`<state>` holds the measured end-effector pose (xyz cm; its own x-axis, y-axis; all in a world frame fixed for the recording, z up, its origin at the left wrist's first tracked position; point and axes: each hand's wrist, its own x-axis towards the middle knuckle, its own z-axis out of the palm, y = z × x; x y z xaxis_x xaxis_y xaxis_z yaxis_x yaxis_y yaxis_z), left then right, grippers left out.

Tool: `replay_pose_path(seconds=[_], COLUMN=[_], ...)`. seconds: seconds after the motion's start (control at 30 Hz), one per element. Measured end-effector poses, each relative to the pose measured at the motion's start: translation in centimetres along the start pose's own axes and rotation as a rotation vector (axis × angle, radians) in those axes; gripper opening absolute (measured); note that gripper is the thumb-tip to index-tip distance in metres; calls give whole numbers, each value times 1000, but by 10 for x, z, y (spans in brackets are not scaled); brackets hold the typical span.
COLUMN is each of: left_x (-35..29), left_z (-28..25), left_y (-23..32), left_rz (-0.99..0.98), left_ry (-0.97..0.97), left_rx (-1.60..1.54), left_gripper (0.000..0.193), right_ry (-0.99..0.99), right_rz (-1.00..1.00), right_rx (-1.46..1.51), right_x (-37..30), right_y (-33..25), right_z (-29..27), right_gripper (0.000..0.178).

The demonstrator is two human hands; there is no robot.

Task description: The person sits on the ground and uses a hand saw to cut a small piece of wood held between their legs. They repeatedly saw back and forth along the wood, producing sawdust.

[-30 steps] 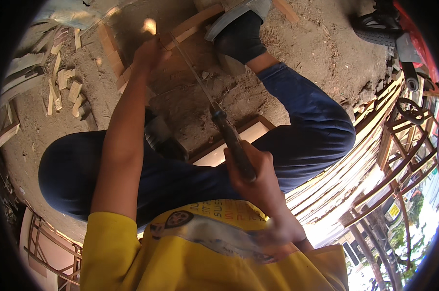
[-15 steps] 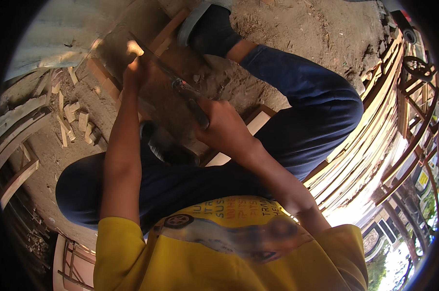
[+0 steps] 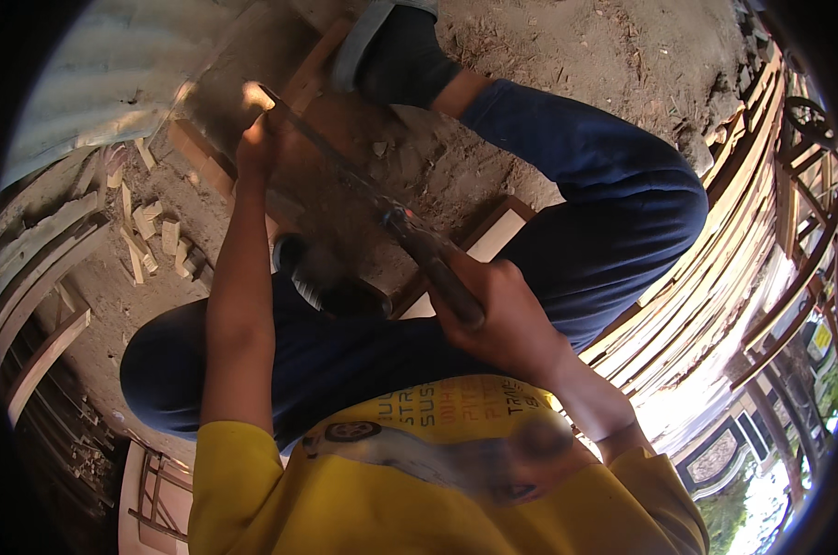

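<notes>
Head: tool (image 3: 398,220) in right grip (image 3: 504,314)

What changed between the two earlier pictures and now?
The right hand pushed the long, thin dark-handled tool forward toward the left hand, and has since drawn it back toward the body. The camera's view has shifted too. Nothing was visibly taken up or let go: the right hand still grips the handle, the left stays near the tool's far end, and the wood offcuts lie as before.

Long-bladed tool (image 3: 368,191) | slanting, dark handle (image 3: 442,277) | brown wood strip (image 3: 314,72) (near blade tip)
</notes>
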<state>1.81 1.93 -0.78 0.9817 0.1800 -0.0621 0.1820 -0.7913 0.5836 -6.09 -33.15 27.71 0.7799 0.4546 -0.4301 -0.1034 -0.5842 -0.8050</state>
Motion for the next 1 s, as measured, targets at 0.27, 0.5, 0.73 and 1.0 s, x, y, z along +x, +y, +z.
replay_pose_path(seconds=[0.27,0.5,0.73,1.0], left_x=[7,0,3,5], left_z=[7,-3,8,6], left_y=[-6,15,-12,2], left_rz=[94,66,-3,-23], left_ry=[-33,-12,-50,-110], left_rx=[59,120,127,178], left_gripper=[31,40,39,45], right_ry=[73,50,73,58], right_rz=[-87,132,-27,-67], right_rx=[13,107,-60,-43], right_x=[61,-36,48,40], right_y=[19,-10,-2,8], right_z=[30,-14,27,27], right_gripper=[22,19,17,17])
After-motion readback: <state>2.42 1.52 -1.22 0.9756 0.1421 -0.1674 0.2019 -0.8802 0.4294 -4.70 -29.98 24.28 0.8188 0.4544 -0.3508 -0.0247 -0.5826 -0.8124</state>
